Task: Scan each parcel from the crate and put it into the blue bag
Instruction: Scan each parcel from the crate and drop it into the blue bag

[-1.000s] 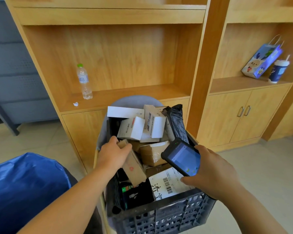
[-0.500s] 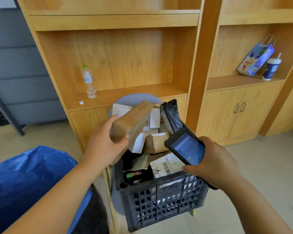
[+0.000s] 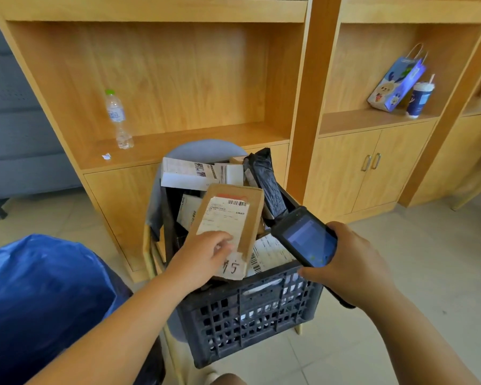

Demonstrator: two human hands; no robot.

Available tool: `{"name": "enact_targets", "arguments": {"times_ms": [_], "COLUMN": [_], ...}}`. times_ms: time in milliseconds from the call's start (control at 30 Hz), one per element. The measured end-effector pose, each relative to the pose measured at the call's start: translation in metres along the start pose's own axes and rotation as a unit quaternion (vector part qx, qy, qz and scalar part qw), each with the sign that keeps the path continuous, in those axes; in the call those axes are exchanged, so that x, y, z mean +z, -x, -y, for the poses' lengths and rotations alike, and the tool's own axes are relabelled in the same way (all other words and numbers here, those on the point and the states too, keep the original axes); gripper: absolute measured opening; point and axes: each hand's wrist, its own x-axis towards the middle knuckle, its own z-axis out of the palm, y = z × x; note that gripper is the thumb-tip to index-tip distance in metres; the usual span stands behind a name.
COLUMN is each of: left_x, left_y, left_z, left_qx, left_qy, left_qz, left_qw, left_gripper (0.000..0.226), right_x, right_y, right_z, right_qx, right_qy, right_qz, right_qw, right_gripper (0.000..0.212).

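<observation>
Here the left hand [image 3: 203,259] grips a brown box [image 3: 228,215], label up, above the crate [image 3: 250,309], which sits on a chair [image 3: 203,150] crammed with other parcels. The right hand [image 3: 353,262] clasps the scanner [image 3: 306,237] just beside the box. The blue bag [image 3: 39,287] gapes at lower left. Behind, a bottle [image 3: 117,118], gift bag [image 3: 395,84] and cup [image 3: 418,98] stand on shelves [image 3: 192,137].
</observation>
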Motion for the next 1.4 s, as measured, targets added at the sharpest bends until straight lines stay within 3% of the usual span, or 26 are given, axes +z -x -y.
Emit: {"name": "enact_targets", "arguments": {"times_ms": [133,200,267,333,533,633,800,933,1067,1200,1400], "left_x": [-0.002,-0.001,0.002,0.012,0.026,0.029,0.032,0.028,0.023,0.016,-0.002], "left_y": [-0.025,-0.04,-0.053,-0.065,-0.077,-0.081,-0.085,-0.083,-0.082,-0.086,-0.094], "left_z": [0.019,0.033,0.043,0.057,0.047,0.043,0.044,0.055,0.061,0.065,0.069], "left_qx": [-0.106,-0.184,-0.247,-0.266,-0.304,-0.311,-0.275,-0.251,-0.24,-0.234,-0.215], "left_qy": [-0.076,-0.064,0.027,0.102,0.147,0.136,0.108,0.144,0.217,0.292,0.328], "left_qz": [-0.071,-0.045,0.016,0.055,0.07,0.061,0.008,-0.037,-0.055,-0.031,-0.004], "left_qw": [0.989,0.98,0.969,0.957,0.939,0.939,0.955,0.956,0.945,0.927,0.92], "left_gripper": [0.064,0.091,0.114,0.127,0.162,0.154,0.16,0.128,0.118,0.097,0.098], "right_x": [0.005,0.007,0.01,0.012,0.017,0.018,0.02,0.016,0.017,0.025,0.028], "right_y": [-0.004,-0.007,-0.009,-0.011,-0.014,-0.017,-0.022,-0.022,-0.019,-0.018,-0.022], "right_z": [0.005,0.008,0.012,0.015,0.016,0.016,0.011,0.005,0.002,0.003,0.006], "right_qx": [0.001,-0.002,-0.006,-0.008,-0.006,0.001,0.01,0.021,0.035,0.034,0.025], "right_qy": [0.005,0.004,0.003,0.004,0.011,0.01,0.017,0.012,0.007,0.008,-0.005], "right_qz": [0.008,0.013,0.023,0.03,0.043,0.045,0.035,0.016,0.015,0.026,0.032], "right_qw": [1.0,1.0,1.0,1.0,0.999,0.999,0.999,1.0,0.999,0.999,0.999], "right_gripper": [0.076,0.079,0.08,0.081,0.087,0.083,0.084,0.088,0.088,0.091,0.094]}}
